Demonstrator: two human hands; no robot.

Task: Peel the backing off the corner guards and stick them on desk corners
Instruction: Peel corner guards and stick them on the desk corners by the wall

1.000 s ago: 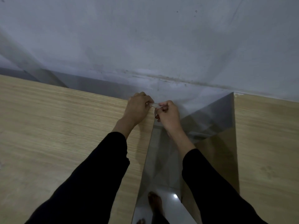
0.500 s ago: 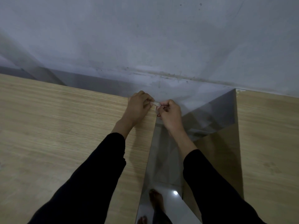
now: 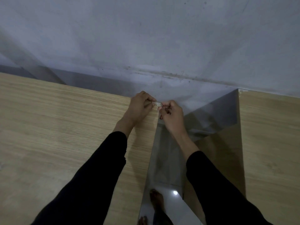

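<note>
At the far corner of my wooden desk point(image 3: 65, 127), my left hand point(image 3: 138, 108) and right hand point(image 3: 172, 116), fingers curled, both pinch a small clear corner guard point(image 3: 157, 103), apparently mid-peel; next, I must seat it squarely on that corner.

Long black sleeves point(image 3: 97, 176) cover a person's arms short of the wrists, the left hand point(image 3: 138, 108) and right hand point(image 3: 172, 116) ungloved, a foot point(image 3: 156, 199) bare.

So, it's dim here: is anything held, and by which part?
The corner guard, pinched at its left end by the left hand, at its right end by the right hand.
</note>
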